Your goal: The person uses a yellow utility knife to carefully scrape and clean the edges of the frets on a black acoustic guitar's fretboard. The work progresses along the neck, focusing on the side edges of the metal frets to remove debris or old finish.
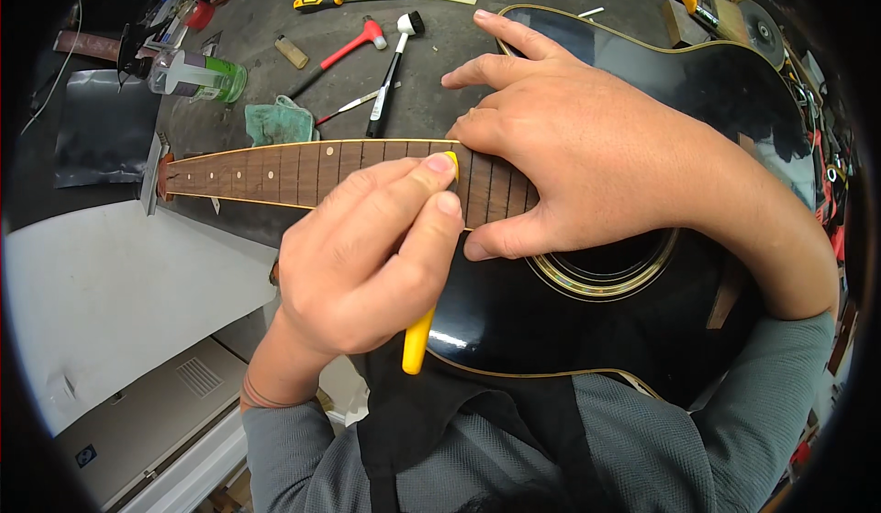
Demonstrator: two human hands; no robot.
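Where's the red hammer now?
Head view, upper left of centre: the red hammer lies on the bench between the yellow-and-black screwdriver and the guitar neck, left of the black-and-white brush.

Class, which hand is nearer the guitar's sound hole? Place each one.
Right. The right hand partly covers the sound hole in this view, spread across the fretboard; the left hand is farther left, gripping a yellow-handled tool over the fretboard.

Bright even light, white glare on the black guitar body [569, 340], crisp centre, fisheye-bent edges, blackened corners
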